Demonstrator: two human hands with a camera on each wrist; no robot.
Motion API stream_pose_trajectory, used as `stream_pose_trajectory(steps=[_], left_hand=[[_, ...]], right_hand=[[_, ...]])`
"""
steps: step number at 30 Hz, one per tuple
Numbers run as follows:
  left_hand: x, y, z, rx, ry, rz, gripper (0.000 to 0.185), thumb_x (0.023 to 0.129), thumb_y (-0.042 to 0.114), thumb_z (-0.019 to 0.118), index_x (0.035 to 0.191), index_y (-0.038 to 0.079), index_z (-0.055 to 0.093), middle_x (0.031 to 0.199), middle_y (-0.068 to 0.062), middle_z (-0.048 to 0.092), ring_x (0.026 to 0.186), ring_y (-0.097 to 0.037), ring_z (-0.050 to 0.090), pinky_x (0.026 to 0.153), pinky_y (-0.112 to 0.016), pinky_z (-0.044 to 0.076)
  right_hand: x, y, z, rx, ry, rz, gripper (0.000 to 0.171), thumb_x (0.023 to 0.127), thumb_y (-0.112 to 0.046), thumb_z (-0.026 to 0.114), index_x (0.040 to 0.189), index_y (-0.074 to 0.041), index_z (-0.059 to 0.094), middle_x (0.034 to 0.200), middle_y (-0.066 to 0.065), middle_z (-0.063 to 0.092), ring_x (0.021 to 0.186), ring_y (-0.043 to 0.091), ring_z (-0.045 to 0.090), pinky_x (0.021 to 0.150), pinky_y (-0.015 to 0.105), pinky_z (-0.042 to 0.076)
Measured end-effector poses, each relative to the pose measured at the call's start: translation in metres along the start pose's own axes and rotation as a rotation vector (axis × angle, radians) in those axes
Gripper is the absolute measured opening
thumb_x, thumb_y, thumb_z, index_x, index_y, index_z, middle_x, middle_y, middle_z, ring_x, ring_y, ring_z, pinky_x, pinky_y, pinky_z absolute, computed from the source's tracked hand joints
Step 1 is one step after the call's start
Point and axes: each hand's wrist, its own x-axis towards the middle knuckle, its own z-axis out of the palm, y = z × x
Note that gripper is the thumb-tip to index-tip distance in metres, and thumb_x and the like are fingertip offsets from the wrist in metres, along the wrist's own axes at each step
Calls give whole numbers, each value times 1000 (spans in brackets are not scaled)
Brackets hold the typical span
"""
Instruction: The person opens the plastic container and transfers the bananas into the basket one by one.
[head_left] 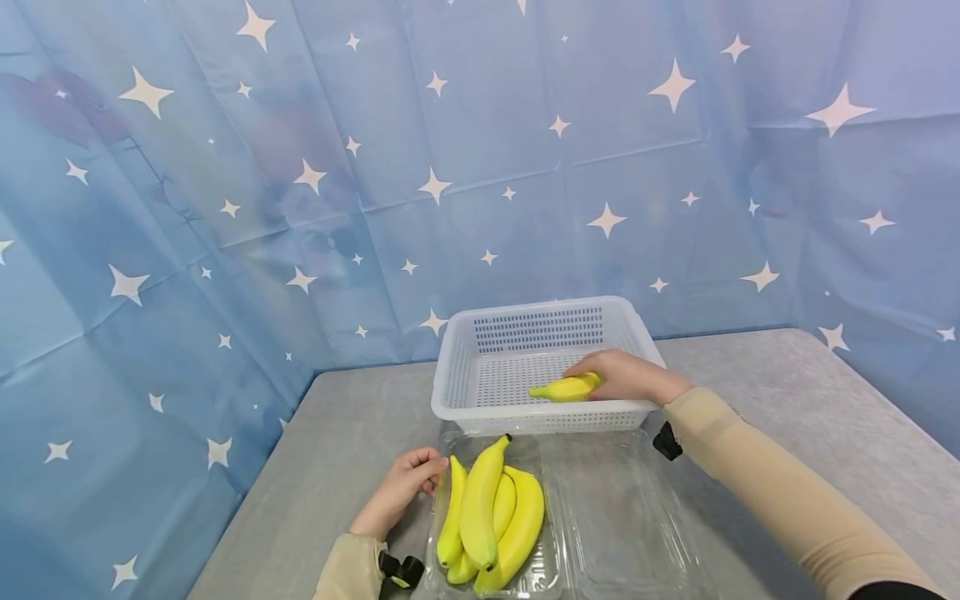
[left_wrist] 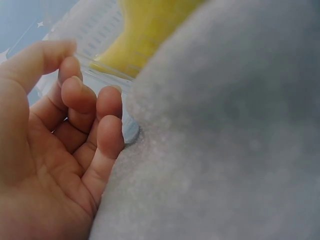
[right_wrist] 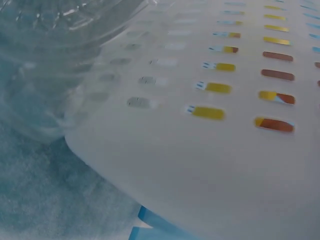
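My right hand (head_left: 609, 375) reaches into a white perforated basket (head_left: 457, 367) and grips one yellow banana (head_left: 562, 389) low over its floor. The right wrist view shows only the basket's slotted outer wall (right_wrist: 225, 150), with yellow seen through the slots. In front of the basket lies an open clear plastic clamshell container (head_left: 622, 533). Its left half holds a bunch of several bananas (head_left: 487, 517). My left hand (head_left: 429, 468) is at that container's left rim, its curled fingers (left_wrist: 107, 130) against the clear edge (left_wrist: 129, 131), with a banana (left_wrist: 145, 35) just beyond.
Everything stands on a grey table (head_left: 787, 400) whose left edge runs close to my left arm. A blue curtain with white stars (head_left: 480, 167) hangs close behind the basket and along both sides. The clamshell's lid half lies flat at the right.
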Motion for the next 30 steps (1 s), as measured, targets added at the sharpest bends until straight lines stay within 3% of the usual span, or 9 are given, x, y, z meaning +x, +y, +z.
stream_pose_trajectory(steps=[19,30], left_hand=[[-1,2,0,-14,11,-18,22,94,20,63,76,10,55,68,-1,48,61,-14,47,60,-28,45],[-2,2,1,-13,7,-9,22,95,19,62,76,10,55,68,-1,48,61,-15,47,60,-29,45]], right_hand=[[1,3,4,26,-64,18,32,85,-13,74,117,-10,71,112,3,68,106,26,61,91,48,47],[2,4,5,39,-91,48,30,85,-9,72,114,-13,72,110,-2,69,102,21,60,85,40,47]])
